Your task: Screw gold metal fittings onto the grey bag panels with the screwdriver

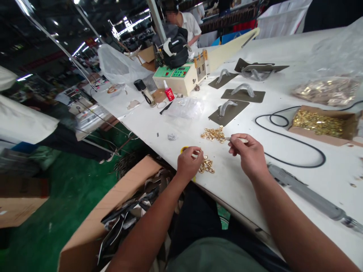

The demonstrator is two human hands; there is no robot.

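Note:
My right hand (246, 151) is closed around a thin, light-coloured stick-like tool (241, 139), whose tip points left at a pile of small gold metal pieces (213, 133). My left hand (189, 163) is curled with thumb and fingertips together near the table's front edge; what it pinches is too small to make out. Just right of it lies a second, smaller group of gold pieces (207, 165). Something yellow (185, 149) shows partly behind my left hand.
Grey-green plates with wrapped handles (243, 95) lie beyond the piles. A grey power tool (309, 192) with a black cable is at right, below a box of gold parts (320, 122). A machine (177, 79) and red bottle (168, 91) stand behind. A scrap-filled carton (113, 204) is lower left.

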